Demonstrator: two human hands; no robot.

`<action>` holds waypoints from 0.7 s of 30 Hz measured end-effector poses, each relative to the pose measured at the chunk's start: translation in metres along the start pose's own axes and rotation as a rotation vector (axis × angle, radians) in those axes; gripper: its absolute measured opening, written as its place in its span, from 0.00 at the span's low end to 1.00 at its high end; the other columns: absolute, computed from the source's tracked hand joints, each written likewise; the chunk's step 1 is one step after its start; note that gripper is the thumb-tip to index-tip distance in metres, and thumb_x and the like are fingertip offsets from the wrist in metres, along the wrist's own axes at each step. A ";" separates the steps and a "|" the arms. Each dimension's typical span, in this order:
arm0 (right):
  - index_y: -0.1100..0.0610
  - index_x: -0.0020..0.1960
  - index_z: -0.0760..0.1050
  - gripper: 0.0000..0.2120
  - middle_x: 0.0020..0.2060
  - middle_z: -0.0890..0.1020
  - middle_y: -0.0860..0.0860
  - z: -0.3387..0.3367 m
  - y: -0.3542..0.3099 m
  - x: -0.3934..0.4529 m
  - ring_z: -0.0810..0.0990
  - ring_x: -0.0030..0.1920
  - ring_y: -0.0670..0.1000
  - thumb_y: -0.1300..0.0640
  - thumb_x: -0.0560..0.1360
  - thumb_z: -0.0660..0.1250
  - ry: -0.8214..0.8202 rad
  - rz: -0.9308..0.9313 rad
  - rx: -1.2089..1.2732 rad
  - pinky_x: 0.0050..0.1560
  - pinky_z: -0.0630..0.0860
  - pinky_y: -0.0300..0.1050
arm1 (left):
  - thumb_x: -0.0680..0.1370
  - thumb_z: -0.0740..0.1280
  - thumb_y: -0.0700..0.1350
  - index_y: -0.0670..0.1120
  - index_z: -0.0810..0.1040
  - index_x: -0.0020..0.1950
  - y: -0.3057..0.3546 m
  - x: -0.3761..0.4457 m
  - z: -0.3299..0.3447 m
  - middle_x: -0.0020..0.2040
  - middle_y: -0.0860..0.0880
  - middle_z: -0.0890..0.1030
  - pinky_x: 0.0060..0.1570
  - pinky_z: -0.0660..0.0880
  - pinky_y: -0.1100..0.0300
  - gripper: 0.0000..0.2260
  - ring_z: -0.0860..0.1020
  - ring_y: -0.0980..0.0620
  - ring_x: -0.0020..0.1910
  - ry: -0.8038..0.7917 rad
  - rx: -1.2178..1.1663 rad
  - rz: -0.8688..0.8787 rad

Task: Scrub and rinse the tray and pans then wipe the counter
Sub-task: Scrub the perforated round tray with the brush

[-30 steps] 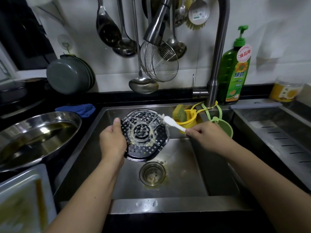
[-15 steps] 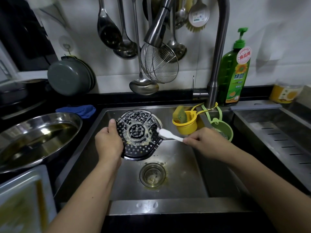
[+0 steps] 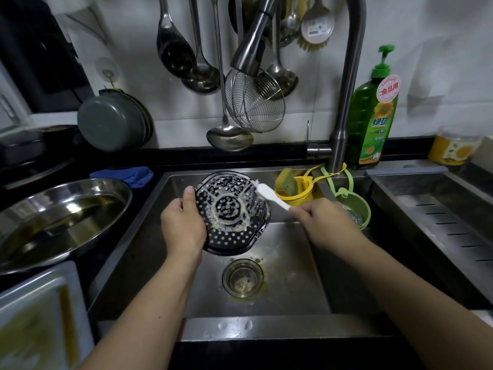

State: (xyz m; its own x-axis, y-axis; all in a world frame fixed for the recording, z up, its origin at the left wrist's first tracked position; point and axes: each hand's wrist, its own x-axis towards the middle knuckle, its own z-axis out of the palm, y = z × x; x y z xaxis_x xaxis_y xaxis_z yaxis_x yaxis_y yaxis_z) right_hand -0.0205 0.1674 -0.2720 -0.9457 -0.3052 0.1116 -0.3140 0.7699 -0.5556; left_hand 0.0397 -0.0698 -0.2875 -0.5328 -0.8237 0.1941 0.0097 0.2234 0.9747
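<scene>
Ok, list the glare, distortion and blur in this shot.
Head view: wide-angle bending bows the faucet and the sink rim; glare sits on the steel basin at left; corners fall dark; the white tray at the lower left is smeared soft, while the perforated tray and brush stay fairly sharp.

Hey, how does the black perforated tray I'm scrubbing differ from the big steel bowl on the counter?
The black perforated tray is dark and full of holes; the steel bowl is shiny and solid. The tray is held tilted over the sink by the left hand, while the right hand works a white brush against it; the bowl rests untouched on the counter. The tray carries pale residue; the bowl holds yellowish liquid. Both are round.
</scene>
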 end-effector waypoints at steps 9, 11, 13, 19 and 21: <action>0.53 0.38 0.79 0.20 0.31 0.78 0.51 0.008 -0.003 -0.001 0.76 0.35 0.52 0.43 0.81 0.62 -0.001 0.000 0.009 0.34 0.71 0.46 | 0.84 0.61 0.56 0.40 0.74 0.39 0.003 -0.004 0.000 0.35 0.46 0.77 0.33 0.68 0.56 0.22 0.74 0.51 0.33 0.027 0.006 0.001; 0.54 0.42 0.82 0.18 0.29 0.77 0.49 0.014 -0.007 -0.006 0.73 0.31 0.49 0.43 0.81 0.64 -0.098 -0.031 0.006 0.32 0.67 0.44 | 0.85 0.61 0.56 0.41 0.73 0.38 0.004 -0.004 0.000 0.34 0.47 0.76 0.32 0.67 0.56 0.22 0.73 0.51 0.33 0.032 0.019 0.011; 0.54 0.44 0.83 0.18 0.30 0.77 0.50 0.015 -0.009 -0.007 0.72 0.31 0.49 0.43 0.81 0.64 -0.119 -0.032 -0.006 0.31 0.66 0.44 | 0.85 0.61 0.55 0.41 0.73 0.38 0.004 -0.004 -0.001 0.34 0.47 0.76 0.32 0.66 0.57 0.22 0.72 0.51 0.33 0.033 0.015 0.015; 0.52 0.42 0.82 0.17 0.30 0.77 0.49 0.006 -0.007 -0.002 0.74 0.32 0.50 0.44 0.81 0.63 -0.075 -0.013 0.036 0.31 0.67 0.45 | 0.84 0.61 0.57 0.38 0.77 0.40 0.003 -0.006 0.002 0.37 0.44 0.81 0.36 0.71 0.55 0.24 0.77 0.49 0.36 -0.023 0.034 0.079; 0.50 0.44 0.83 0.15 0.30 0.77 0.49 0.007 -0.009 -0.005 0.72 0.31 0.49 0.44 0.81 0.64 -0.124 -0.022 0.027 0.30 0.66 0.44 | 0.84 0.61 0.57 0.37 0.77 0.41 0.003 -0.005 0.001 0.37 0.43 0.81 0.34 0.70 0.57 0.24 0.77 0.50 0.35 -0.022 0.030 0.082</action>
State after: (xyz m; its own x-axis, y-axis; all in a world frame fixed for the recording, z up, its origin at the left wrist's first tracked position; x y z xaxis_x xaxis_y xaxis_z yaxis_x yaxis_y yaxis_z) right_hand -0.0123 0.1581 -0.2733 -0.9206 -0.3898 0.0224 -0.3304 0.7472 -0.5767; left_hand 0.0412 -0.0646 -0.2856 -0.5498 -0.7905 0.2701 0.0288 0.3052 0.9519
